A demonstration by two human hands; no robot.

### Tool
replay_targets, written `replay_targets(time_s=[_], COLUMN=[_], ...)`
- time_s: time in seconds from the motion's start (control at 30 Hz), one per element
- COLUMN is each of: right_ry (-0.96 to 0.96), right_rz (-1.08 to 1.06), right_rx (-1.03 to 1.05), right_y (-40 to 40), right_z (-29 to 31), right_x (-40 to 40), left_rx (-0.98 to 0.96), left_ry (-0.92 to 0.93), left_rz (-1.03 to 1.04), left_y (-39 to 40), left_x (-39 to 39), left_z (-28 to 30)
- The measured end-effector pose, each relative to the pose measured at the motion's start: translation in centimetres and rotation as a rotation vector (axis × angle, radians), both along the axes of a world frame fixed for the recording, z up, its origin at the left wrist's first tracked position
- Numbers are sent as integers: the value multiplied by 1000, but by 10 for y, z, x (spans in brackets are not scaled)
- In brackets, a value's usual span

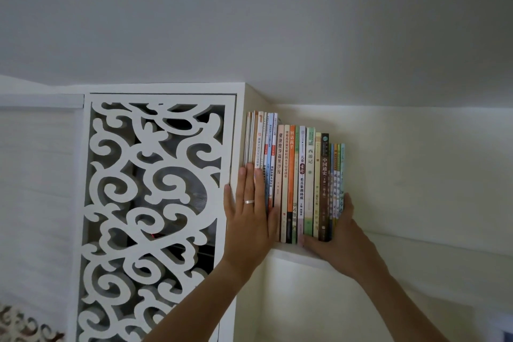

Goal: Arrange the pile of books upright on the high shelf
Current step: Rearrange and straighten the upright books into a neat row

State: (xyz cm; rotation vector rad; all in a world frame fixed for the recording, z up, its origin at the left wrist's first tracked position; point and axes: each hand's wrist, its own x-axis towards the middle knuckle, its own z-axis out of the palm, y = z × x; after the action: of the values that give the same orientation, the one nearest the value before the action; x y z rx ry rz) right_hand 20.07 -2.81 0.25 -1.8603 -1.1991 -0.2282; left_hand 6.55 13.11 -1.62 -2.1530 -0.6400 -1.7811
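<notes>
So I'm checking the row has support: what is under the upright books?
The books stand on the white shelf; its front edge shows below them. The right hand covers the right end's base, and the left hand lies flat over the left spines.

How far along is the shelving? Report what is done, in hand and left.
Done: the row of books already stands upright on the high shelf, its left end against the cabinet side. In hand: the left hand presses flat on the leftmost spines, while the right hand cups the right end, squaring the row. Left: probably only letting go; no pile of loose books is in view.
</notes>
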Motion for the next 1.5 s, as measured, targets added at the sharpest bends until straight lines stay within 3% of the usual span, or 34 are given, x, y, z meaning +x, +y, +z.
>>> replay_targets(time_s=[0.1, 0.3, 0.43, 0.63, 0.77, 0.9, 1.17, 1.37, 1.5], right_ry=[-11, 40, -18, -107, -116, -159, -199, -215, -221], right_rz=[-13, 6, -40, -13, -192, -235, -230, -251, -256], right_rx=[14, 96, 110, 330, 272, 262, 299, 308, 303], right_y=[1, 7, 4, 14, 39, 44, 45, 47, 47], right_z=[0, -3, -3, 8, 11, 6, 2, 1, 1], right_x=[-1, 8, 4, -19, -37, -34, -30, -30, -28], left_rx=[11, -165, -152, -88, -89, -73, -202, -138, -282], left_ry=[-53, -274, -318, -185, -223, -204, -223, -28, 39], left_rz=[33, -120, -37, 185, 305, 356, 253, 340, 216], left_y=[-9, -32, -18, 5, 2, 1, -7, 0, -4], left_x=[5, 3, -13, -23, -25, -21, -14, -23, -22], left_z=[-2, 26, 56, 59, 46, 32, 31, 46, 55])
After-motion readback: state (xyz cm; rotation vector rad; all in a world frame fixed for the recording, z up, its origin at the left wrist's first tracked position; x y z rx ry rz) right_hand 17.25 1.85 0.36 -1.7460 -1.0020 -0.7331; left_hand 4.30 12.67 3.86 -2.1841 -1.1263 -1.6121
